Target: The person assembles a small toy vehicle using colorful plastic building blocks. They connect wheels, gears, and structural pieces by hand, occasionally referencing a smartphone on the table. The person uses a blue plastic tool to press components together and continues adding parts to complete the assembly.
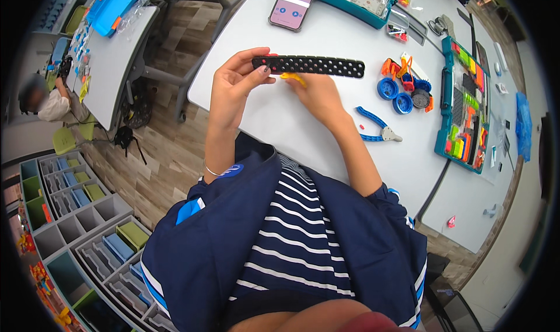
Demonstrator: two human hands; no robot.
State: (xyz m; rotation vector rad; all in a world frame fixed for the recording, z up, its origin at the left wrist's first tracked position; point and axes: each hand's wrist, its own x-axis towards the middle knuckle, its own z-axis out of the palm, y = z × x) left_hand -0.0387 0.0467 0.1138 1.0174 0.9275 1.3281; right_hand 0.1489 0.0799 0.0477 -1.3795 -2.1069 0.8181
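Observation:
Above the white table, my left hand [236, 84] is closed on one end of a long black perforated beam [318, 66], thumb on the near face and fingers behind. A small red piece [263, 62] shows at that held end. My right hand [315, 96] is just below the beam, its fingers closed on a small yellow piece [290, 76] near the beam's lower edge. Part of the yellow piece is hidden by the fingers. Whether it touches the beam I cannot tell.
Blue pliers [376, 125] lie right of my hands, beside a built model with blue wheels [402, 103]. Farther right is an open teal case of colored parts [466, 107]. A phone [293, 6] and another parts case [361, 2] are at the back. A person [55, 96] sits far left.

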